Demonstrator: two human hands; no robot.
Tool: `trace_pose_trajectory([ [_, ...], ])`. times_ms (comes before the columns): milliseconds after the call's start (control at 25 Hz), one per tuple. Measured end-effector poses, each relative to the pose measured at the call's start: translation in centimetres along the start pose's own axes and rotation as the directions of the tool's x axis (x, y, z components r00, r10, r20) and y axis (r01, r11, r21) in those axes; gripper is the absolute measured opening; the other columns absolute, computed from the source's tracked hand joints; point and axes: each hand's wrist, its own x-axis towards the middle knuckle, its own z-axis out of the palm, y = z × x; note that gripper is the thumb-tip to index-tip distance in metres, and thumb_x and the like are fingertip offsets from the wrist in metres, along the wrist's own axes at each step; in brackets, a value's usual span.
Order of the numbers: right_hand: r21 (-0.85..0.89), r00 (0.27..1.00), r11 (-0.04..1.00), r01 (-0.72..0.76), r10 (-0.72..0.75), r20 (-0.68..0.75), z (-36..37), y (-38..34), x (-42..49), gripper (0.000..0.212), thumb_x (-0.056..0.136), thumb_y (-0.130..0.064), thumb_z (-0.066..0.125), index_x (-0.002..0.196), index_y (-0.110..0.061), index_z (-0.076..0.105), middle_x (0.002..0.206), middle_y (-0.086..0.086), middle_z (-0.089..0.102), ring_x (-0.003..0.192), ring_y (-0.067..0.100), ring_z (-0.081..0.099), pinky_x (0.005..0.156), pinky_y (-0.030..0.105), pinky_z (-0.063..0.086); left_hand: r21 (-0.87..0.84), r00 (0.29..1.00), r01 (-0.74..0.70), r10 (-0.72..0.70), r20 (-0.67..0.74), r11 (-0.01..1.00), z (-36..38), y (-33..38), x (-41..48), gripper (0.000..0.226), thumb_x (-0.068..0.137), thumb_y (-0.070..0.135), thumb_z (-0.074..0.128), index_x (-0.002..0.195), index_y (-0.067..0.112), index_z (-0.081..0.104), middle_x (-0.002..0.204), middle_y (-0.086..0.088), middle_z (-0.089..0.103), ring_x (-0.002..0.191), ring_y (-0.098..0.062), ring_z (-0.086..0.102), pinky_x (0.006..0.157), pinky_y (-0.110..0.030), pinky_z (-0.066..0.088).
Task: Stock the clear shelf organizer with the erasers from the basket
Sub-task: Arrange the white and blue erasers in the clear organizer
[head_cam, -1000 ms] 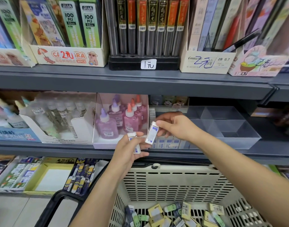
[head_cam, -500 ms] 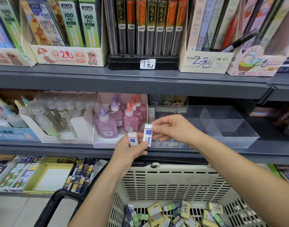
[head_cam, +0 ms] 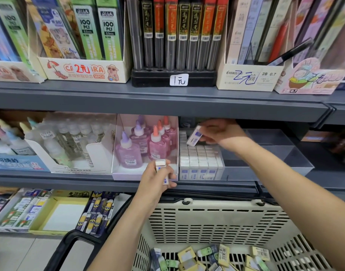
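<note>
The clear shelf organizer (head_cam: 281, 153) sits on the middle shelf; its left compartment holds several rows of upright white-and-blue erasers (head_cam: 201, 159), its right compartments show nothing. My right hand (head_cam: 220, 133) pinches one white-and-blue eraser (head_cam: 195, 136), tilted, just above the back rows. My left hand (head_cam: 158, 178) grips another eraser (head_cam: 161, 167) in front of the shelf edge, left of the organizer. The beige basket (head_cam: 212, 222) below holds several loose erasers (head_cam: 212, 257) in yellow, green and blue wrappers.
A white box of pink glue bottles (head_cam: 148, 145) stands directly left of the organizer. The upper shelf (head_cam: 167, 98) overhangs close above my right hand. Clear glue bottles (head_cam: 66, 137) stand further left. The basket's black handle (head_cam: 70, 243) hangs at the lower left.
My right hand has carried its eraser up, right and back from the shelf front to above the stocked rows. My left hand has stayed put with its eraser.
</note>
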Motion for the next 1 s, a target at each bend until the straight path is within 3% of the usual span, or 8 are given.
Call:
trace_pose_trajectory([
  [80,-0.273,0.995,0.960,0.070,-0.086,-0.049,-0.6,0.8,1.8,0.014,0.093,-0.011,0.053,0.102,-0.010,0.064,0.110,0.013,0.066,0.094,0.023,0.067,0.085,0.029,0.054,-0.089,1.000,0.029,-0.029,0.003,0.996,0.2,0.4,0.0,0.015,0.091,-0.001,0.034,0.091,0.009,0.046,0.062,0.000,0.060,0.056,-0.012,0.058,0.051,-0.027,0.048],
  [160,-0.573,0.989,0.812,0.110,-0.145,-0.016,-0.3,1.6,2.8,0.022,0.093,-0.018,0.052,0.110,-0.015,0.065,0.115,0.007,0.066,0.103,0.024,0.062,0.094,0.033,0.047,-0.084,0.999,0.031,-0.032,-0.014,0.996,0.3,0.7,-0.1,0.017,0.091,-0.002,0.031,0.089,0.009,0.045,0.063,-0.002,0.060,0.056,-0.012,0.059,0.051,-0.027,0.049],
  [280,-0.694,0.988,0.705,0.147,-0.078,0.130,0.9,2.8,3.6,0.023,0.095,-0.026,0.048,0.110,-0.023,0.065,0.119,-0.001,0.064,0.099,0.014,0.057,0.088,0.024,0.040,-0.021,0.999,-0.019,0.018,-0.042,1.000,0.4,0.5,-0.5,0.014,0.095,0.002,0.041,0.088,0.011,0.050,0.073,-0.003,0.065,0.071,-0.017,0.065,0.062,-0.032,0.057],
  [400,-0.749,0.966,0.624,0.223,-0.040,0.254,1.7,3.3,4.2,0.027,0.096,-0.021,0.043,0.111,-0.017,0.065,0.121,0.001,0.063,0.101,0.011,0.054,0.086,0.020,0.034,0.005,0.995,-0.077,0.077,-0.068,0.997,0.5,0.2,-0.4,0.010,0.092,0.006,0.052,0.089,0.014,0.056,0.079,0.000,0.061,0.076,-0.016,0.063,0.066,-0.029,0.057],
  [560,-0.748,0.960,0.625,0.226,-0.013,0.279,1.5,2.9,3.8,0.030,0.098,-0.023,0.039,0.115,-0.015,0.062,0.122,0.001,0.062,0.103,0.015,0.056,0.084,0.022,0.038,0.021,0.992,-0.101,0.103,-0.068,0.995,0.5,0.1,-0.1,0.016,0.090,0.002,0.054,0.099,0.013,0.061,0.084,0.000,0.064,0.083,-0.020,0.062,0.067,-0.026,0.056],
  [720,-0.615,0.970,0.760,0.209,-0.240,0.032,1.9,1.3,1.0,0.021,0.095,-0.029,0.047,0.104,-0.027,0.065,0.100,-0.004,0.069,0.091,0.017,0.062,0.079,0.025,0.047,0.044,0.994,-0.090,0.093,-0.061,0.995,0.5,0.0,-0.2,0.025,0.089,-0.003,0.054,0.099,0.018,0.064,0.086,0.004,0.071,0.082,-0.014,0.067,0.069,-0.024,0.057],
  [880,-0.504,0.928,0.784,0.362,-0.250,0.277,4.3,0.5,-2.6,0.016,0.088,-0.038,0.058,0.099,-0.030,0.068,0.075,-0.022,0.061,0.068,-0.007,0.058,0.063,0.010,0.045,0.046,0.994,-0.100,0.102,-0.028,0.994,0.5,-0.1,-0.4,0.025,0.089,-0.001,0.055,0.095,0.020,0.067,0.082,0.008,0.073,0.078,-0.007,0.067,0.067,-0.023,0.056],
  [1000,-0.312,0.948,0.919,0.241,-0.155,0.276,4.8,0.6,-2.9,0.009,0.089,-0.021,0.060,0.094,-0.021,0.068,0.068,-0.015,0.063,0.058,-0.003,0.060,0.062,0.011,0.050,0.034,0.995,-0.100,0.100,-0.007,0.994,0.4,-0.1,-0.5,0.024,0.089,0.000,0.055,0.096,0.019,0.068,0.088,0.003,0.074,0.081,-0.007,0.067,0.066,-0.022,0.054],
])
